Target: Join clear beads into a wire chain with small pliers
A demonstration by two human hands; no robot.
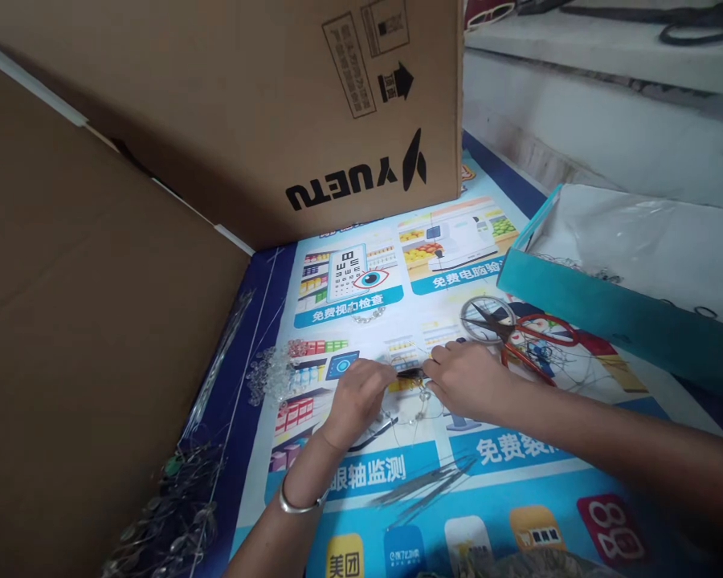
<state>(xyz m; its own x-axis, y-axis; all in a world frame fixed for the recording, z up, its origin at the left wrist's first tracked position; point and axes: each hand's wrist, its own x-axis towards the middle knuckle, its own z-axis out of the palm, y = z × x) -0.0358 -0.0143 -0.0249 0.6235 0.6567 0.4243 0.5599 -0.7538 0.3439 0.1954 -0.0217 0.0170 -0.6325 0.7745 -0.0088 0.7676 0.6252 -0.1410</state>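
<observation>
My left hand (pixel 358 397) and my right hand (pixel 467 377) meet over a printed poster mat (pixel 398 482). Both are closed in a pinch on a small dark tool (pixel 410 373) held between them. Thin wire with a clear bead (pixel 422 395) hangs just below the tool. A silver bangle (pixel 298 504) sits on my left wrist. What the fingertips grip beyond the tool is too small to make out.
Red-handled scissors (pixel 521 333) lie right of my hands. A heap of clear beads (pixel 271 373) lies to the left, beaded strands (pixel 169 514) at lower left, loose pins (pixel 425 486) in front. Cardboard boxes (pixel 247 104) stand behind and left; a teal box with a plastic bag (pixel 602 309) stands right.
</observation>
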